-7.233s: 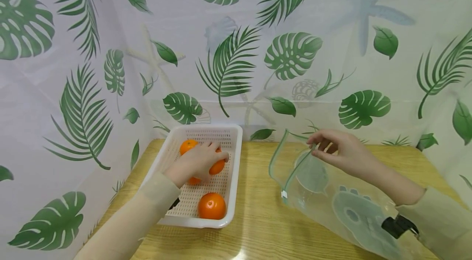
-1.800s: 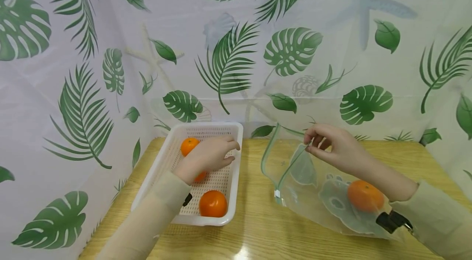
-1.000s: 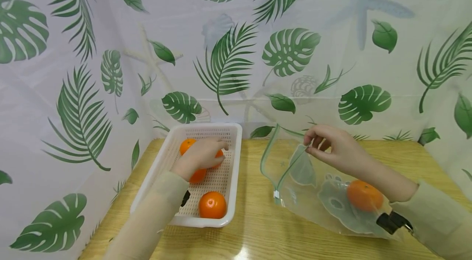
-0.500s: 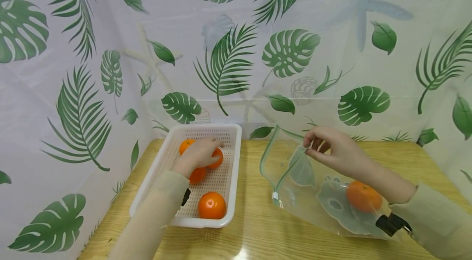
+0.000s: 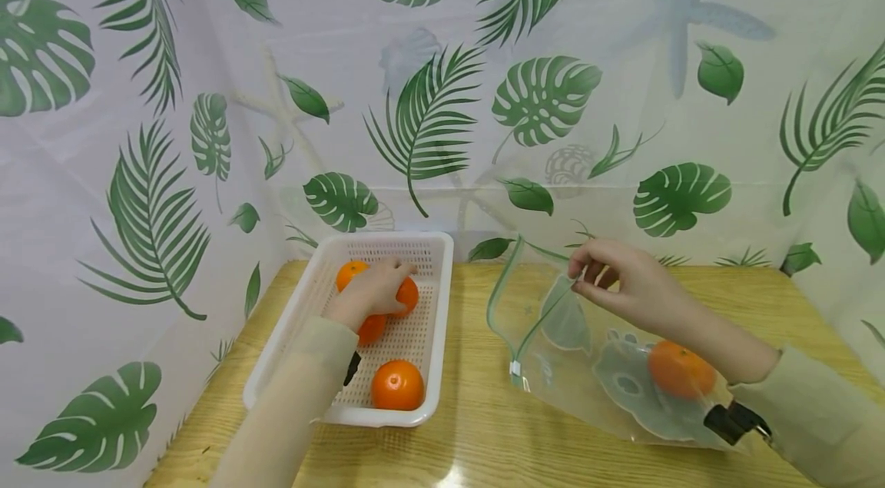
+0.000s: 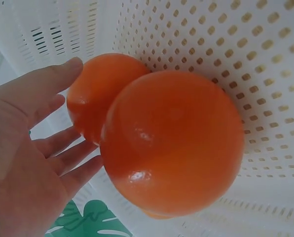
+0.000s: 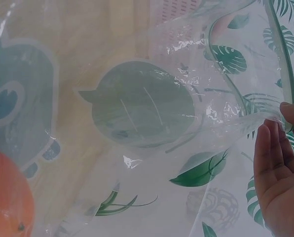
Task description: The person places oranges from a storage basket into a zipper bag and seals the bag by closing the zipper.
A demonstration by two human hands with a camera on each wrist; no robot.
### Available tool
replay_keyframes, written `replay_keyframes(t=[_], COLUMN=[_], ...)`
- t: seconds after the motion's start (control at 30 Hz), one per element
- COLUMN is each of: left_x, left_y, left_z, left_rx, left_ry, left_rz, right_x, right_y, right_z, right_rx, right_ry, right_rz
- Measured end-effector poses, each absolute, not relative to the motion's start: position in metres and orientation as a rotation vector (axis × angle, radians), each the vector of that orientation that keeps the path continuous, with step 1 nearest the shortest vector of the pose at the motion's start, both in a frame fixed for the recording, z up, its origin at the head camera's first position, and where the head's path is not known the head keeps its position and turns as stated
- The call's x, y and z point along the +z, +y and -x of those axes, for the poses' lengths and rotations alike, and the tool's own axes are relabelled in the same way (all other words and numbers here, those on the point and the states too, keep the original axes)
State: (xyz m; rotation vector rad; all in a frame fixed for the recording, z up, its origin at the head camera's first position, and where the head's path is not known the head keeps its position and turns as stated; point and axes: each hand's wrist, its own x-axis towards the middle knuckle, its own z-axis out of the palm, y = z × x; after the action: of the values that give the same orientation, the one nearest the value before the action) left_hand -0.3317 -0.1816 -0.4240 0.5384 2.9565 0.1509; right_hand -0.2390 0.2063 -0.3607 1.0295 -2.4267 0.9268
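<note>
My left hand [image 5: 373, 292] reaches into the white plastic basket [image 5: 445, 319], thumb and fingers curled round an orange [image 5: 408, 296]. In the left wrist view the thumb lies at one side of that orange [image 6: 105, 89] and the fingers at the other; a nearer orange [image 6: 171, 143] partly covers it. My right hand [image 5: 615, 273] pinches the green-edged rim of a clear zip bag [image 5: 567, 380], so its mouth gapes toward the basket. Inside the bag lies one orange [image 5: 681, 370], also seen in the right wrist view. The bag carries a pale cartoon print [image 7: 142, 103].
Other oranges stay in the basket: one at its back left [image 5: 351, 273], one under the left wrist [image 5: 371, 329], one at the front [image 5: 398, 385]. A white slider [image 5: 515, 369] sits on the bag's zip. The wood-grain table [image 5: 470, 396] meets a leaf-printed curtain [image 5: 456, 127] behind.
Compared with the earliest frame, an orange now lies inside the bag. Over the last two seconds my left hand has come down onto an orange in the basket. The right hand has stayed put.
</note>
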Motion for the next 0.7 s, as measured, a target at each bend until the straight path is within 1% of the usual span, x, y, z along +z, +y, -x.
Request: replay_keyframes(t=[0.7], left_x=[-0.433], left_y=[-0.1788], left_z=[0.3358], left_rx=[0.234], left_ry=[2.88], left_rz=[-0.509], right_x=[-0.3608], right_y=[0.206], right_z=[0.2383], right_rx=[0.922], right_ry=[-2.437], right_rz=[-1.021])
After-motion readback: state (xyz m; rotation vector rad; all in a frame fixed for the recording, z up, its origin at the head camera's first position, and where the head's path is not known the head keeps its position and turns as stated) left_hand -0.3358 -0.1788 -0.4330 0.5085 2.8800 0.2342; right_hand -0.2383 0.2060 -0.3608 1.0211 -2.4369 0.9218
